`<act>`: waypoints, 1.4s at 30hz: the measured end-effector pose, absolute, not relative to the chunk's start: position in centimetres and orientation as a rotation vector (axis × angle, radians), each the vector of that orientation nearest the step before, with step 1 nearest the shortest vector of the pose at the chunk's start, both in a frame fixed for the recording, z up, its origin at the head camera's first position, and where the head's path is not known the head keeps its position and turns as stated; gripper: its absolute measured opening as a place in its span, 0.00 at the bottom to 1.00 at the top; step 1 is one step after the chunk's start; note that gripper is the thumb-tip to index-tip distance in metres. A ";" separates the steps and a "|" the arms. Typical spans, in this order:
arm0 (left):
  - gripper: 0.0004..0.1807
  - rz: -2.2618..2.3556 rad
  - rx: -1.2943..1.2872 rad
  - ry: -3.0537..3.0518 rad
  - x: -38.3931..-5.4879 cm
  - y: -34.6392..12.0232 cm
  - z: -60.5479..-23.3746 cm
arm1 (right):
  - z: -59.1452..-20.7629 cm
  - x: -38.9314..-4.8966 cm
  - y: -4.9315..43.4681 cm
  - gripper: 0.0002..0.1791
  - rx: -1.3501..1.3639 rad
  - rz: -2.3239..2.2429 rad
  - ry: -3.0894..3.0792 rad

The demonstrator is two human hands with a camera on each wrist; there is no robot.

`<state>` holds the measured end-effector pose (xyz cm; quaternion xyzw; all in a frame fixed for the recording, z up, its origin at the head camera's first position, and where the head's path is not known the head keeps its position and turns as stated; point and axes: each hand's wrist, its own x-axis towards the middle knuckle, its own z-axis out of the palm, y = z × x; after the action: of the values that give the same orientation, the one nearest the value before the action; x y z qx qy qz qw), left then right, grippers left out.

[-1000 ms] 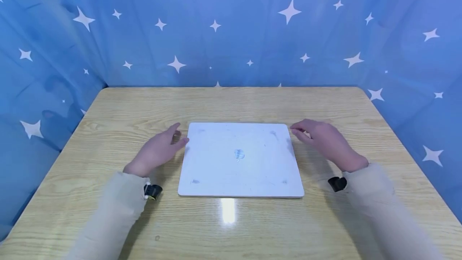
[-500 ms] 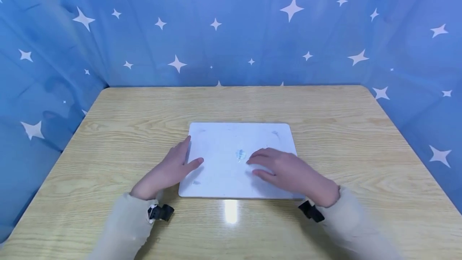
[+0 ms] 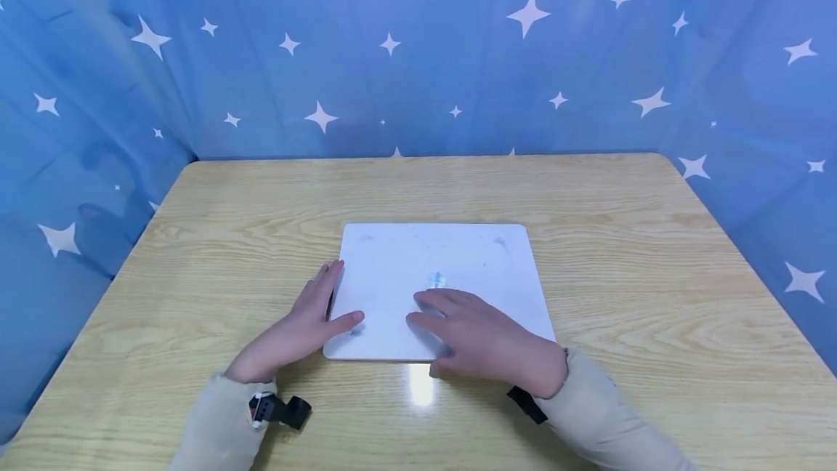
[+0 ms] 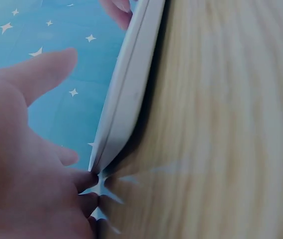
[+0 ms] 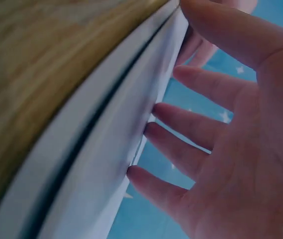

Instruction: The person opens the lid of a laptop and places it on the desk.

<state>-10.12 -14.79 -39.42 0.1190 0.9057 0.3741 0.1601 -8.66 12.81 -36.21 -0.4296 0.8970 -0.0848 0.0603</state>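
A closed white laptop (image 3: 392, 260) lies flat on the wooden table, a smudged bluish mark at the middle of its lid. My left hand (image 3: 304, 329) is at its left edge, fingers extended along that side and thumb over the near left corner. In the left wrist view, fingertips meet the table beside the laptop's corner (image 4: 131, 84). Over the front half of the lid is my right hand (image 3: 487, 340), its fingers spread. The right wrist view shows those fingertips by the lid's edge, above the dark seam between lid and base (image 5: 116, 119); contact is unclear there.
The wood-grain table (image 3: 654, 253) extends around the laptop on all sides. A blue curtain with white stars (image 3: 418, 78) hangs behind and beside it. Each wrist wears a black camera, the left one (image 3: 281, 411) low over the table.
My right hand has come from beyond the laptop's right edge to over its front middle. The left hand has shifted nearer along the left edge. The laptop stays closed in place.
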 end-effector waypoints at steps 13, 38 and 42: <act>0.66 0.734 0.663 2.692 -9.1 -15.1 -40.0 | -36.6 -8.5 12.9 0.37 -1.386 -0.180 2.769; 0.66 0.702 0.654 2.702 -8.9 -15.5 -40.1 | -36.1 -9.2 13.1 0.26 -1.475 -0.198 2.807; 0.70 0.689 0.629 2.732 -8.9 -15.5 -40.2 | -35.9 -9.2 13.2 0.24 -1.493 -0.205 2.806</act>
<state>-8.91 -15.55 -40.18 0.2160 0.9387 0.2368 0.1271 -9.21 13.22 -35.89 -0.4686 0.8808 -0.0643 -0.0216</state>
